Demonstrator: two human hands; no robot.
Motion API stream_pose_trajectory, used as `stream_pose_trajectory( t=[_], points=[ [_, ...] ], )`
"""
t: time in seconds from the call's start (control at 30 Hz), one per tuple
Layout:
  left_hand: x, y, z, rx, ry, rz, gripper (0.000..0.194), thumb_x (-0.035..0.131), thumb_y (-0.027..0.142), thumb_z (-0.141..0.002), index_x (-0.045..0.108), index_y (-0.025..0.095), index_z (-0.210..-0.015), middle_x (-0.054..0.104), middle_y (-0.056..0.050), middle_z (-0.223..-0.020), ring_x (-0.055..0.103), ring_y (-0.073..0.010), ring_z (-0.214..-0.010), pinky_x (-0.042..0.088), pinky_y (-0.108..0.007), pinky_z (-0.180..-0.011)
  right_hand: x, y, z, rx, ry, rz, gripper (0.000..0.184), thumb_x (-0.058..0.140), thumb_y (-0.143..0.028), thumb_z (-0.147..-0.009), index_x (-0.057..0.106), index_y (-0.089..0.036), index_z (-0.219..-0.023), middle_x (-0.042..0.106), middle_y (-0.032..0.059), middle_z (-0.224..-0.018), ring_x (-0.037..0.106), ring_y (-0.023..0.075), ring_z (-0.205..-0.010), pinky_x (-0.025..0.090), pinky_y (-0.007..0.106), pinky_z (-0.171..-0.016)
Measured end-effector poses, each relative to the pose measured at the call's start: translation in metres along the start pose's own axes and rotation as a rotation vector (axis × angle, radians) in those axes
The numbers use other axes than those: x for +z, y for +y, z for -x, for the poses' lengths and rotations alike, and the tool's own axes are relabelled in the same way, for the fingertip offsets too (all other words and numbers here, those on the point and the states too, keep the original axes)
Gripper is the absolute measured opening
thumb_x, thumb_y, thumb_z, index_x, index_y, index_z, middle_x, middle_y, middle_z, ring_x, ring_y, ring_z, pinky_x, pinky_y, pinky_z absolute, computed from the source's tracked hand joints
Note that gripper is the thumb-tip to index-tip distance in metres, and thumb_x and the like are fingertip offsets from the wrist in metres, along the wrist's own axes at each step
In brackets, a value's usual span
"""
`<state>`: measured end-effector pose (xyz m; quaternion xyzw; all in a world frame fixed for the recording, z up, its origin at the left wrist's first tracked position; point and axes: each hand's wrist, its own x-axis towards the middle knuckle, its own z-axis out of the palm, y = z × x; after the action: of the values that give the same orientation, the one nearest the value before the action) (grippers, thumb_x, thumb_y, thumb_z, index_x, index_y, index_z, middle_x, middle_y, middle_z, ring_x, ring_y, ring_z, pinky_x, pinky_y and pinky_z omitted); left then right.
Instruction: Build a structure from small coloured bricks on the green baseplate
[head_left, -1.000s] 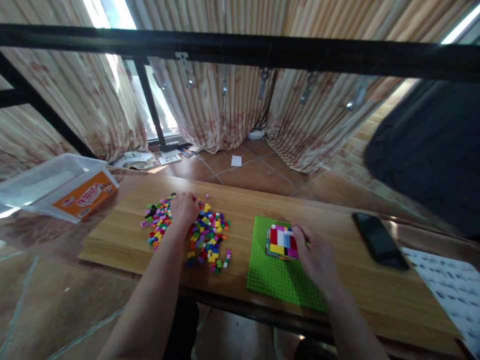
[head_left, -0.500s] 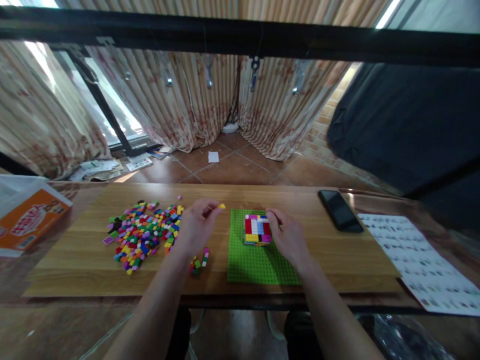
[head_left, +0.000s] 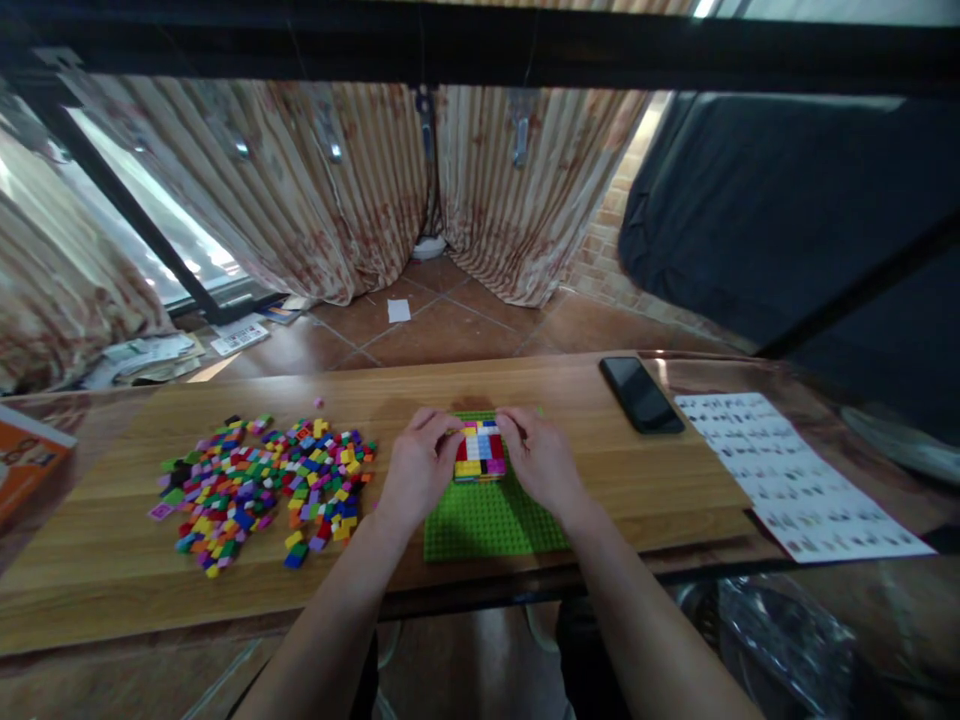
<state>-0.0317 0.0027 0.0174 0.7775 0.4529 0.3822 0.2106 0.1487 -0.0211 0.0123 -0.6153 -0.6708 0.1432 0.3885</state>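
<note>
A square block of stacked toy bricks (head_left: 478, 451), red, white, yellow, pink and pale blue on top, sits on the green baseplate (head_left: 487, 525) near its far edge. My left hand (head_left: 415, 468) is at the block's left far corner, thumb and fingers pinched on a small yellow brick (head_left: 469, 431) at the block's top; the fingers partly hide it. On the opposite side, my right hand (head_left: 541, 462) has its thumb and bent fingers against the block's right far corner, steadying it. Fingers cover both far corners.
Loose coloured bricks (head_left: 247, 490) lie spread over the left of the wooden table (head_left: 600, 500). A black phone (head_left: 641, 395) and a printed sheet (head_left: 795, 475) are to the right. An orange and white package (head_left: 30, 455) stands at the far left.
My left hand has carried the yellow brick rightward onto the block's far left corner. My right hand stays at the block's right side. The camera view has turned to the right.
</note>
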Motion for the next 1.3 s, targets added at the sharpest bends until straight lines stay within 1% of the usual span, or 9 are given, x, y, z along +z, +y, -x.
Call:
stream_pose_trajectory(
  t=[0.1, 0.23, 0.4, 0.6, 0.7, 0.9, 1.07, 1.2, 1.3],
  points=[
    [0.003, 0.0, -0.001, -0.012, 0.014, 0.013, 0.014, 0.056, 0.018, -0.088, 0.069, 0.02, -0.087, 0.063, -0.004, -0.091, 0.06, -0.0152, -0.082, 0.05, -0.027, -0.074, 0.0, -0.002, 0.0, 0.009, -0.013, -0.006, 0.035, 0.041, -0.038, -0.098, 0.07, -0.018, -0.102, 0.073, 0.0106, -0.102, 0.067, 0.0236, -0.095, 0.05, 0.037, -0.087],
    [0.004, 0.0, -0.002, -0.067, 0.009, 0.053, 0.011, 0.058, 0.018, -0.085, 0.069, 0.02, -0.086, 0.063, -0.004, -0.091, 0.058, -0.013, -0.072, 0.05, -0.026, -0.068, 0.003, -0.004, 0.002, 0.037, -0.041, -0.047, 0.034, 0.042, -0.038, -0.098, 0.069, -0.018, -0.103, 0.073, 0.0099, -0.101, 0.067, 0.0233, -0.095, 0.05, 0.036, -0.087],
    [0.004, -0.002, -0.004, -0.101, 0.024, 0.055, 0.008, 0.061, 0.02, -0.082, 0.067, 0.019, -0.087, 0.063, -0.002, -0.088, 0.059, -0.0125, -0.07, 0.05, -0.026, -0.067, 0.008, -0.005, 0.004, 0.106, -0.03, -0.101, 0.035, 0.047, -0.041, -0.095, 0.068, -0.017, -0.109, 0.073, 0.0115, -0.106, 0.068, 0.0232, -0.094, 0.051, 0.036, -0.086],
    [0.008, -0.008, -0.004, -0.144, 0.056, 0.111, 0.025, 0.063, 0.019, -0.079, 0.066, 0.019, -0.104, 0.067, -0.003, -0.094, 0.059, -0.0119, -0.066, 0.05, -0.026, -0.066, 0.016, -0.016, 0.004, 0.175, 0.025, -0.111, 0.038, 0.056, -0.041, -0.089, 0.068, -0.014, -0.113, 0.073, 0.0133, -0.11, 0.066, 0.0263, -0.102, 0.049, 0.04, -0.092],
    [0.011, -0.014, -0.003, -0.199, 0.032, 0.201, 0.028, 0.064, 0.022, -0.078, 0.066, 0.018, -0.106, 0.07, -0.004, -0.095, 0.061, -0.0132, -0.067, 0.051, -0.028, -0.068, 0.021, -0.019, 0.003, 0.207, 0.026, -0.123, 0.034, 0.058, -0.037, -0.088, 0.069, -0.015, -0.111, 0.073, 0.0122, -0.108, 0.067, 0.0258, -0.099, 0.049, 0.04, -0.091],
    [0.012, -0.019, -0.005, -0.311, -0.016, 0.443, 0.034, 0.07, 0.026, -0.072, 0.068, 0.016, -0.104, 0.073, -0.006, -0.093, 0.065, -0.0165, -0.074, 0.053, -0.029, -0.071, 0.03, -0.015, 0.0, 0.331, 0.06, -0.248, 0.032, 0.063, -0.036, -0.083, 0.071, -0.016, -0.105, 0.075, 0.0098, -0.098, 0.068, 0.0234, -0.086, 0.051, 0.037, -0.08],
    [0.015, -0.017, -0.006, -0.426, 0.03, 0.618, 0.029, 0.071, 0.032, -0.072, 0.071, 0.015, -0.095, 0.073, -0.006, -0.091, 0.066, -0.017, -0.078, 0.052, -0.029, -0.074, 0.033, -0.016, 0.0, 0.35, 0.094, -0.299, 0.028, 0.064, -0.036, -0.081, 0.072, -0.017, -0.101, 0.075, 0.0074, -0.092, 0.068, 0.0217, -0.082, 0.051, 0.035, -0.079],
    [0.018, -0.015, -0.006, -0.517, 0.073, 0.72, 0.028, 0.074, 0.032, -0.069, 0.073, 0.014, -0.09, 0.072, -0.005, -0.085, 0.064, -0.0154, -0.074, 0.052, -0.028, -0.073, 0.032, -0.018, 0.0, 0.354, 0.103, -0.277, 0.027, 0.064, -0.034, -0.08, 0.072, -0.018, -0.1, 0.075, 0.0076, -0.093, 0.067, 0.0222, -0.084, 0.05, 0.036, -0.08],
    [0.018, -0.013, -0.006, -0.556, 0.094, 0.763, 0.027, 0.076, 0.03, -0.066, 0.073, 0.014, -0.088, 0.072, -0.004, -0.081, 0.063, -0.0138, -0.071, 0.051, -0.027, -0.072, 0.032, -0.019, 0.0, 0.358, 0.104, -0.279, 0.027, 0.064, -0.034, -0.08, 0.072, -0.018, -0.1, 0.075, 0.0076, -0.094, 0.067, 0.0225, -0.084, 0.05, 0.037, -0.08]
  ],
)
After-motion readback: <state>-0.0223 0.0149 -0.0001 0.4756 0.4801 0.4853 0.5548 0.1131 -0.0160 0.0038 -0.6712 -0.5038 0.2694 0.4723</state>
